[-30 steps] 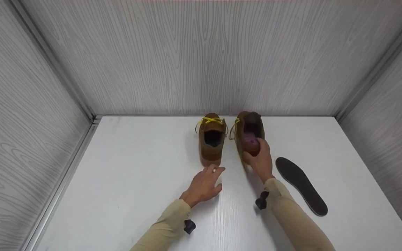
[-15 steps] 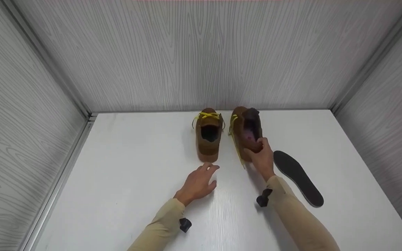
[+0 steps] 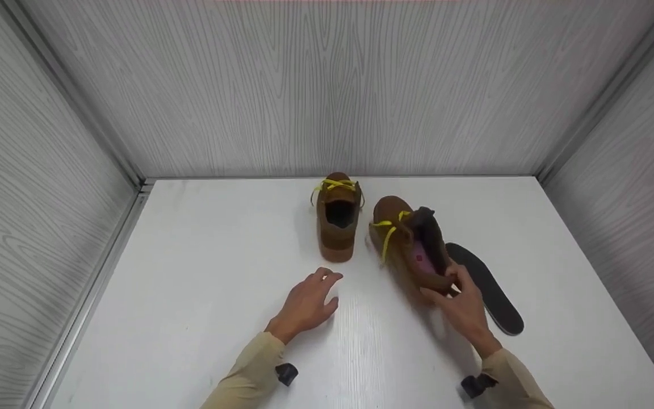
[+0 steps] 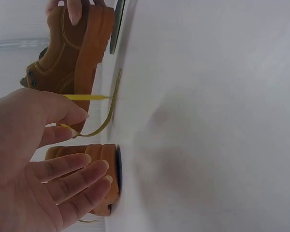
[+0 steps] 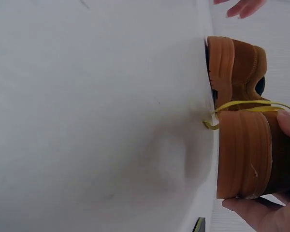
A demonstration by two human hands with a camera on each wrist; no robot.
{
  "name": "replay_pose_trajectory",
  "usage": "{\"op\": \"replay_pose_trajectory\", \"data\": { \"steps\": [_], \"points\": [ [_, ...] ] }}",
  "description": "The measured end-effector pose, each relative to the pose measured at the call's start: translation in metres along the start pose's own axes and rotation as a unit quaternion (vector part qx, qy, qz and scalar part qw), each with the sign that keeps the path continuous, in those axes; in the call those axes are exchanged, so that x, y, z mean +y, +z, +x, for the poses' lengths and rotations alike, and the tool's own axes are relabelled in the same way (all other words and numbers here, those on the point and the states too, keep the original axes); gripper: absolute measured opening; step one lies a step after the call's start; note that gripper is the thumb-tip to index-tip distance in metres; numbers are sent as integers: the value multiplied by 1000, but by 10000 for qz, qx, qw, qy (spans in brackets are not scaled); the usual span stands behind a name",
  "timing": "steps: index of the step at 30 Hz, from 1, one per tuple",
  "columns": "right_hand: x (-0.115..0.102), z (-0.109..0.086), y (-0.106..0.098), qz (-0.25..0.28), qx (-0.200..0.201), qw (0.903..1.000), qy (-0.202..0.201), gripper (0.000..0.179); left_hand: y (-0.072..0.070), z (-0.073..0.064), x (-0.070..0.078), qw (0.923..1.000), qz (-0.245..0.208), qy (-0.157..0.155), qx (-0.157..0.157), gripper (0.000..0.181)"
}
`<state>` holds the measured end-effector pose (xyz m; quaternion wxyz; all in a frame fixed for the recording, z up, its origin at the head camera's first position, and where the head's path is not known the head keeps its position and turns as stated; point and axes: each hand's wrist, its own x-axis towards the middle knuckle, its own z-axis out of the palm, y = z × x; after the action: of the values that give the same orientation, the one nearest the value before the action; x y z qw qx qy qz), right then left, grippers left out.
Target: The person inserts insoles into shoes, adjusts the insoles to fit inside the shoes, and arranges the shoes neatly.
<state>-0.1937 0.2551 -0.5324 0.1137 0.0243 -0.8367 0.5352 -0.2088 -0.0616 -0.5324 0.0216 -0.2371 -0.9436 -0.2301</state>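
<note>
The right hand (image 3: 466, 304) has drawn one brown lace-up shoe (image 3: 402, 253), gripped at the heel, out of line with its mate (image 3: 337, 241); the left hand (image 3: 306, 299), fingers parted, holds nothing.

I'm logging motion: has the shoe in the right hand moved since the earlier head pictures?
Yes: the held shoe has come away from the back wall and to the right.

Flat white bench (image 3: 219, 244) is spreading below; grey wood-grain panel (image 3: 327, 91) is standing along its far edge; grey metal rail (image 3: 91, 298) is lining its left side.
</note>
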Motion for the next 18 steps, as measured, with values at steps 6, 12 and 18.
{"op": "replay_pose_trajectory", "data": {
  "steps": [6, 12, 18],
  "points": [
    [-30, -31, -10, 253, -262, 9993, 69, 45, -2, -7, 1, 9997, 46, 101, 213, 40],
    [-8, -46, -12, 435, -680, 9967, -28, 45, -3, -12, 2, 9989, 71, 42, 452, 37],
    [18, -48, -14, 227, -1041, 9942, -133, 47, -1, -12, 3, 9989, 47, -113, 444, 36]
  ]
}}
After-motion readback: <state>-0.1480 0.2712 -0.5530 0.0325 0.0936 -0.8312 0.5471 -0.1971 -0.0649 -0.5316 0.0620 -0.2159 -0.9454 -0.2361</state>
